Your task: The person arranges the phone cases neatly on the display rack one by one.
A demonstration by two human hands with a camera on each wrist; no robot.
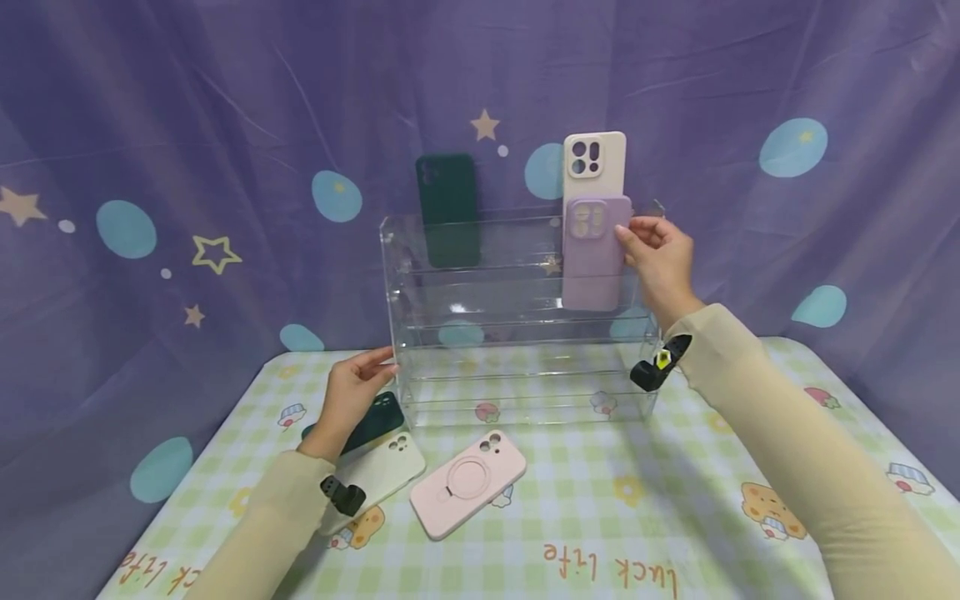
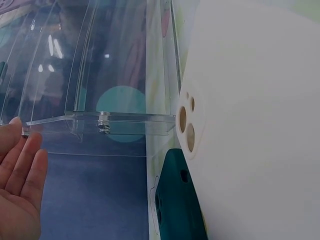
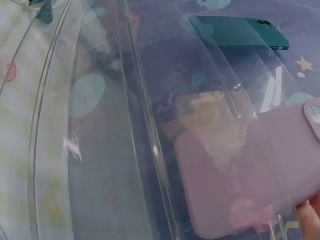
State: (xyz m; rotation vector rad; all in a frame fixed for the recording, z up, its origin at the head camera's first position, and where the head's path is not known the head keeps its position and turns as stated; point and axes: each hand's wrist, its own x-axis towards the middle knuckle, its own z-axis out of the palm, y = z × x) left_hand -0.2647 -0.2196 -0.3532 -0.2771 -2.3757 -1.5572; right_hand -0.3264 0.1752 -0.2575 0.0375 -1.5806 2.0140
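Observation:
A clear acrylic tiered rack (image 1: 517, 358) stands on the table. My right hand (image 1: 663, 258) pinches the right edge of a lilac phone case (image 1: 592, 279), which stands upright in an upper tier at the rack's right. Behind it, one tier higher, rises a white phone case (image 1: 611, 167). A dark green phone case (image 1: 450, 208) stands in the top tier on the left. My left hand (image 1: 348, 396) holds the rack's left side edge between thumb and fingers. In the left wrist view, those fingertips (image 2: 34, 141) are right at the clear edge.
On the checked tablecloth (image 1: 720, 500) before the rack lies a pink phone case (image 1: 442, 504) with a ring. Left of it lie a cream phone case (image 1: 382, 471) and another dark green one (image 1: 378, 421), partly hidden by my left arm. A purple curtain (image 1: 225, 125) hangs behind.

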